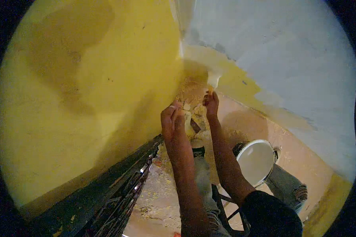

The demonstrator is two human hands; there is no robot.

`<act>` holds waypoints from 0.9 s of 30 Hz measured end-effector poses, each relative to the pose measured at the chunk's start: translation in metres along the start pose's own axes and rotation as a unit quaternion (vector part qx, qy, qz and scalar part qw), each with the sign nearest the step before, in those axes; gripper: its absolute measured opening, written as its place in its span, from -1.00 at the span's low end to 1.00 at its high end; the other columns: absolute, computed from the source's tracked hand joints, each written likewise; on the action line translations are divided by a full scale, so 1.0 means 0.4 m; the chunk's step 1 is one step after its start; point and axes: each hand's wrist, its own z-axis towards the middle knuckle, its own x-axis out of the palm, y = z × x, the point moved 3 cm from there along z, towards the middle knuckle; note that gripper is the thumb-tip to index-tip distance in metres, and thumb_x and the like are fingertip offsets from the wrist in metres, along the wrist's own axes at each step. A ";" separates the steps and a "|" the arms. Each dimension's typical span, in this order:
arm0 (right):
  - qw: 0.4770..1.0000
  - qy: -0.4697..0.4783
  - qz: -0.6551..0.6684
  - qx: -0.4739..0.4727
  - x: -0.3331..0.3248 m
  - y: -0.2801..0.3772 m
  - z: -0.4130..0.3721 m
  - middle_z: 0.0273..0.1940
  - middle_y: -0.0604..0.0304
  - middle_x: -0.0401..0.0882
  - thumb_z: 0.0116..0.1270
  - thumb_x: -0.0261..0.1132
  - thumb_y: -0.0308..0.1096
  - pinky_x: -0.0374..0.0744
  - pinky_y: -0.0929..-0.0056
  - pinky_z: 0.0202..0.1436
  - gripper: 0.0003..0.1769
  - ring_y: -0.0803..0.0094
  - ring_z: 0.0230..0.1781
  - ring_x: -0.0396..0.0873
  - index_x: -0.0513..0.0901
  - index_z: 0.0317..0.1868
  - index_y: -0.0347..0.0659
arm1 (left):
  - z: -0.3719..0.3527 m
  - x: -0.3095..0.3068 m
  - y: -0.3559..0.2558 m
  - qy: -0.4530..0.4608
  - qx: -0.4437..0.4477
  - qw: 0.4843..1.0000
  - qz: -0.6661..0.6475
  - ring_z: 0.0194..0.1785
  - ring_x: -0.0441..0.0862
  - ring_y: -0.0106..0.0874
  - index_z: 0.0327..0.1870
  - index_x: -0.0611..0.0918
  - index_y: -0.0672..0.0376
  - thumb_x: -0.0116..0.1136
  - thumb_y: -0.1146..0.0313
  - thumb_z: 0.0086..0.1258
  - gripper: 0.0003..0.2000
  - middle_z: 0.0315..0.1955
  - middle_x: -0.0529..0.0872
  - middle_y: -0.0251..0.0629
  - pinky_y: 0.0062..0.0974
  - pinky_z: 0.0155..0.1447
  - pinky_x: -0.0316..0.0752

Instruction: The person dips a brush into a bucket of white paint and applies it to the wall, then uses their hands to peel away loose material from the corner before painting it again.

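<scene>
In the head view my right hand (212, 105) is closed round the yellowish handle of a putty knife (213, 80). Its broad, pale blade points up near the wall corner, against the yellow band below the white-grey coating. My left hand (171, 119) is raised to the left of it, close to the yellow wall (122, 75). Its fingers are curled together; a pale edge shows at the fingertips, but what they hold, if anything, is too blurred to name.
A round white bucket (245, 148) stands at the right, beside my leg. The right wall (296, 55) carries a white-grey coating above a peach lower part. Dark railing-like metalwork (124, 189) runs along the lower left. Flakes and debris litter the floor (154, 201).
</scene>
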 end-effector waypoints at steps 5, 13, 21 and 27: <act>0.978 -0.110 -0.102 0.149 0.057 0.010 -0.075 -0.55 0.31 0.40 0.43 0.15 -0.11 0.37 0.51 -0.62 -0.68 0.55 -0.65 0.40 0.52 -0.09 -0.22 | -0.011 0.019 -0.013 -0.003 -0.003 1.000 -0.028 0.31 0.34 -0.33 0.13 0.41 0.28 0.04 0.34 0.44 -0.68 0.17 0.46 -0.10 -0.35 0.42 0.12; 0.982 -0.117 -0.138 0.049 0.469 0.578 -0.125 -0.56 0.31 0.37 0.46 0.09 -0.17 0.35 0.57 -0.65 -0.63 0.63 -0.73 0.23 0.56 -0.05 -0.36 | -0.016 0.020 -0.019 -0.009 -0.053 0.999 -0.009 0.27 0.37 -0.34 0.12 0.41 0.27 0.03 0.32 0.45 -0.69 0.16 0.47 -0.11 -0.36 0.40 0.14; 0.987 -0.093 -0.107 -0.081 0.285 0.342 -0.100 -0.57 0.34 0.38 0.50 0.05 -0.19 0.28 0.58 -0.67 -0.72 0.63 -0.68 0.29 0.52 -0.08 -0.25 | -0.006 0.002 0.007 0.039 0.009 0.998 0.051 0.27 0.36 -0.34 0.13 0.40 0.27 0.03 0.33 0.45 -0.68 0.16 0.46 -0.10 -0.35 0.41 0.14; 0.995 -0.092 -0.013 0.035 0.062 0.089 -0.015 -0.54 0.32 0.44 0.47 0.06 -0.25 0.33 0.56 -0.63 -0.79 0.56 -0.63 0.38 0.52 -0.13 -0.21 | -0.008 0.019 -0.009 0.008 -0.013 1.000 -0.021 0.28 0.35 -0.33 0.16 0.39 0.29 0.05 0.32 0.44 -0.64 0.19 0.44 -0.08 -0.35 0.42 0.13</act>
